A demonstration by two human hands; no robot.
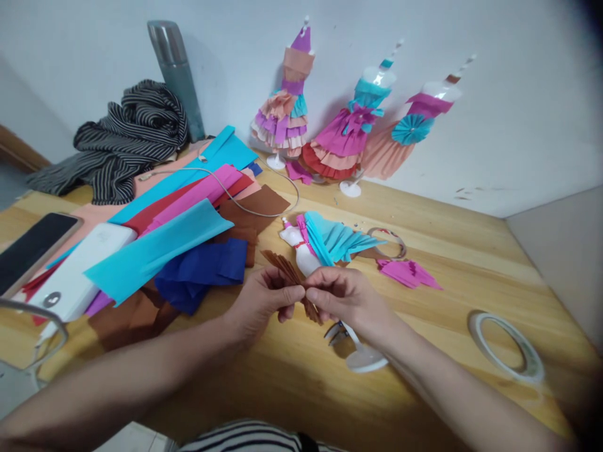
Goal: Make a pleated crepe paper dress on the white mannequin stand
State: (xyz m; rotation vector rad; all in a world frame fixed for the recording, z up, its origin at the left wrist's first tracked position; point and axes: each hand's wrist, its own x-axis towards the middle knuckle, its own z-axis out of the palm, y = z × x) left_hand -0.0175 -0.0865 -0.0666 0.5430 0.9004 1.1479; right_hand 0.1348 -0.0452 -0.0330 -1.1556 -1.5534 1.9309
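Note:
My left hand [264,300] and my right hand [343,296] meet over the wooden table [447,251], both pinching a pleated strip of brown crepe paper [282,267] between thumb and fingers. Just behind them lies a small white mannequin [301,248] on its side, with a pleated cyan and pink paper skirt [336,238]. Its round white base [365,360] rests on the table under my right wrist.
Sheets of cyan, blue, pink, red and brown crepe paper [188,232] lie at left with a white power bank [80,270], phone [32,248], striped cloth [127,135] and flask [176,69]. Three dressed mannequins [348,125] stand by the wall. A tape roll [506,346] lies at right.

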